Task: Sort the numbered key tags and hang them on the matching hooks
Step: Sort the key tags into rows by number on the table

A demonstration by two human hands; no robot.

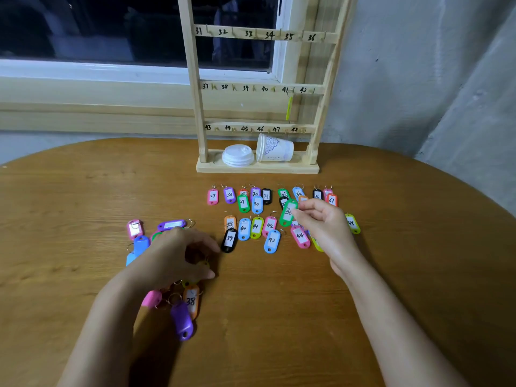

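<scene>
Coloured numbered key tags lie in two rows on the wooden table (279, 303); a black tag 39 (229, 240) and a blue tag 42 (272, 241) sit in the nearer row. My right hand (321, 219) pinches a green tag (288, 213) just above the rows. My left hand (178, 255) is curled over an unsorted heap of tags at the left, fingertips down among them; whether it grips one I cannot tell. An orange tag 38 (192, 301) and a purple tag (182, 321) lie below it. The wooden hook rack (195, 93), numbered 31 to 48, stands behind, with a yellow-green tag (289, 108) on hook 41.
On the rack's base (212, 169) lie a stack of white lids (238, 155) and a paper cup (275, 148) on its side. A window and sill run behind the rack; a grey wall stands at the right. The table's curved edge runs along the back.
</scene>
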